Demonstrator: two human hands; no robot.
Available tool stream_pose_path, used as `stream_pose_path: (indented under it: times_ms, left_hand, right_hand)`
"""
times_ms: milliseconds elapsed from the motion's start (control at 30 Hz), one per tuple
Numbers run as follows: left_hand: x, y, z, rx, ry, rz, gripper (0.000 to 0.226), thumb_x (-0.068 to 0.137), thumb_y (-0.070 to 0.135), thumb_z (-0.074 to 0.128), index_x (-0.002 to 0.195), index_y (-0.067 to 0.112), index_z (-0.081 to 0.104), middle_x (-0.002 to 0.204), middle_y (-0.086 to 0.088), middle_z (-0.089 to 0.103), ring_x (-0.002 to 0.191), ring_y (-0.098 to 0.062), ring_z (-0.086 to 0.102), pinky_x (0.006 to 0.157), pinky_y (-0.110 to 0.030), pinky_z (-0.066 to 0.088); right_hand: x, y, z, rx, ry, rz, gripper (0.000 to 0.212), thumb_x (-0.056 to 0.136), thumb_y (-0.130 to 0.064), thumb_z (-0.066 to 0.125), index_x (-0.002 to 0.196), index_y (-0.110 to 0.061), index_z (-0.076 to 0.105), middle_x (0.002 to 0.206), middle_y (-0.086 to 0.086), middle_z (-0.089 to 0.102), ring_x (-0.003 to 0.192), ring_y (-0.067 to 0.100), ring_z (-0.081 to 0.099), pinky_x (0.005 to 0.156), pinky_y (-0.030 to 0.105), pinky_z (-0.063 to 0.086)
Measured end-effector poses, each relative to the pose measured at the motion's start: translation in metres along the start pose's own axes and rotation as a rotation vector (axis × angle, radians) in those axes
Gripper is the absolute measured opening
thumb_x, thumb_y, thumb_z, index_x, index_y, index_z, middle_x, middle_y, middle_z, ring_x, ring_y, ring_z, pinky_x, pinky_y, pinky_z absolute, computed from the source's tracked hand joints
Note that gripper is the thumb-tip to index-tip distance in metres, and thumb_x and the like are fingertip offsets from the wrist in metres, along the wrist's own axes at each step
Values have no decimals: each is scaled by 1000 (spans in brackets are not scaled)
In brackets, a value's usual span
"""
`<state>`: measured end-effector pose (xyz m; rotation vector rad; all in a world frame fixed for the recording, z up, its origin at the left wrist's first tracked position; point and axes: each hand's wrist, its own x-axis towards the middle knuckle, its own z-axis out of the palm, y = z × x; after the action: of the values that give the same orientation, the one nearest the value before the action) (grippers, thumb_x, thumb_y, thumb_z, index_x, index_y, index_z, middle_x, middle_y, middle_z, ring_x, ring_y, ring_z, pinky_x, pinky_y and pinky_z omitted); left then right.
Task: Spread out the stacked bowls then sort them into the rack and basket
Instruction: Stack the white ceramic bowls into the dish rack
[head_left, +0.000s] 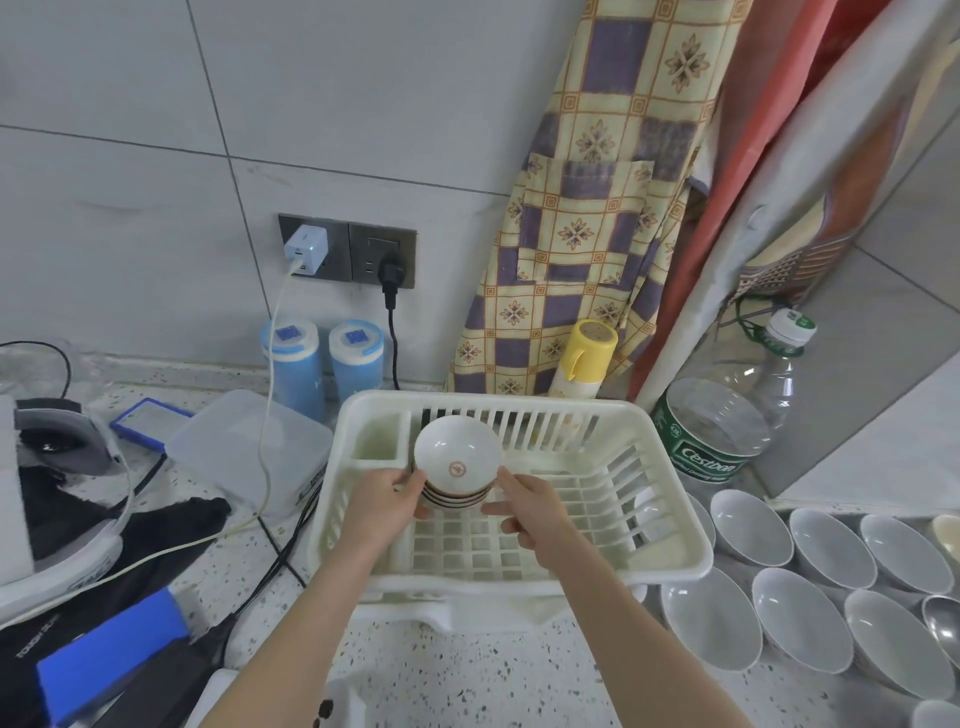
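A stack of small white bowls (456, 462) with dark rims and a red mark inside leans tilted in the back left of the cream plastic dish rack (670, 525). My left hand (387, 496) grips the stack's left side, fingers curled round its edge. My right hand (524, 506) touches the stack's right side with the thumb at the rim and the other fingers loosely extended. Several grey-white bowls (802, 629) lie spread out on the counter to the right of the rack.
A large clear water bottle (727, 415) stands right of the rack, a yellow-capped bottle (584, 364) behind it. Two blue canisters (324, 364), a clear lidded box (249, 447), cables, a phone and dark gear crowd the counter's left. A patterned apron hangs on the wall.
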<state>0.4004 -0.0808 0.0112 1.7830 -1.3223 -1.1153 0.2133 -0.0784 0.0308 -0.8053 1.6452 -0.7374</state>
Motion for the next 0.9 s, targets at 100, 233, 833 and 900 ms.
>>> stream_pose_path:
  times_ms: [100,233,833,900]
  left_hand:
    - [-13,9,-7,-10,83,16,23,99,32,48,88,24,67,73,4,75,47,-1,52,46,-23,38]
    - [-42,30,-11,-183,167,125,16,97,35,52,85,40,60,69,10,75,36,2,45,44,-24,37]
    - [-183,65,205,-229,-388,-97,27,95,33,57,76,14,64,61,-2,70,40,-8,38,43,-19,32]
    - [-187,63,232,-139,-426,-217,28,94,38,56,84,13,66,65,0,73,42,-10,41,40,-18,30]
  right_hand:
    - [-15,1,-21,57,20,-59,53,96,-34,55,143,-11,43,89,5,75,40,9,43,34,18,27]
    - [-39,9,-53,191,43,-150,39,96,-26,54,134,-15,52,82,-1,78,37,8,38,36,18,28]
    - [-105,138,-257,582,291,-7,13,91,-13,61,99,-5,66,81,17,74,36,11,25,35,19,19]
    - [-102,155,-271,564,253,66,16,88,-15,64,96,-2,64,80,18,73,35,10,27,33,16,19]
